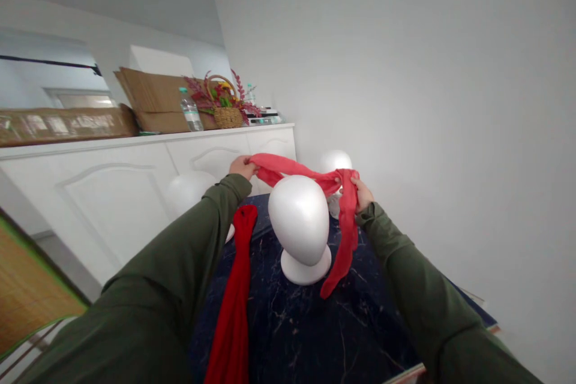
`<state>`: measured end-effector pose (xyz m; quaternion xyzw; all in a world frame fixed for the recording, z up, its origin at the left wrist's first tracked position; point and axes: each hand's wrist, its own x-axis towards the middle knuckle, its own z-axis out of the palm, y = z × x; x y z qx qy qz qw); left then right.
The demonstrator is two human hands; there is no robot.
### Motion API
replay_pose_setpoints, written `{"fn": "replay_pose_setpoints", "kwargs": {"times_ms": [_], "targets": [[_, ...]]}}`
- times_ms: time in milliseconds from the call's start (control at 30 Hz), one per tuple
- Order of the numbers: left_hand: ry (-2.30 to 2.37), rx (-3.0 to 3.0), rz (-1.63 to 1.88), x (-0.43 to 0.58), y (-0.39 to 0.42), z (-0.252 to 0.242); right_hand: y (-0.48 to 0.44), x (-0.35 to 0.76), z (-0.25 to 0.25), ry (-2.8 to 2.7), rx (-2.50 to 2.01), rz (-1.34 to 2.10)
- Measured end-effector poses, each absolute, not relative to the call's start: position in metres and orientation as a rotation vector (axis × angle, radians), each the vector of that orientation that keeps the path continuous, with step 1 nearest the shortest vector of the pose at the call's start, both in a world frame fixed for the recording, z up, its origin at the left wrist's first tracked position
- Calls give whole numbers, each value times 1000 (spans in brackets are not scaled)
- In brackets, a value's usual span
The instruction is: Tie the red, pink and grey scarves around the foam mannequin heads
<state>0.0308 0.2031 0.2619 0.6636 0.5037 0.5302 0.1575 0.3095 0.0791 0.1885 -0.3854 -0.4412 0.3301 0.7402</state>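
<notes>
A pinkish-red scarf [288, 165] is stretched between both my hands, just behind and above a white foam mannequin head [300, 222] that stands on a dark marbled table [310, 336]. My left hand [242, 166] is closed on the scarf's left end. My right hand [360, 193] grips the other end, and the loose tail hangs down past the head's right side. A second, darker red scarf [234, 300] lies along the table under my left forearm.
Two more white foam heads [191, 191] [335, 162] stand behind. A white cabinet [135, 174] carries cardboard boxes [153, 99], a water bottle [191, 111] and a wicker flower basket [225, 109]. A plain wall runs along the right.
</notes>
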Motion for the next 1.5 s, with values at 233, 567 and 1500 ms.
{"fn": "replay_pose_setpoints", "kwargs": {"times_ms": [233,567,1500], "targets": [[985,1679,2147,-18,178,307,-21,288,265,-1268,-561,1043],[1296,1951,1767,-51,179,236,-92,165,166,-2251,-768,1049],[1327,2581,525,-13,120,54,25,225,-1,-1591,-1576,62]]}}
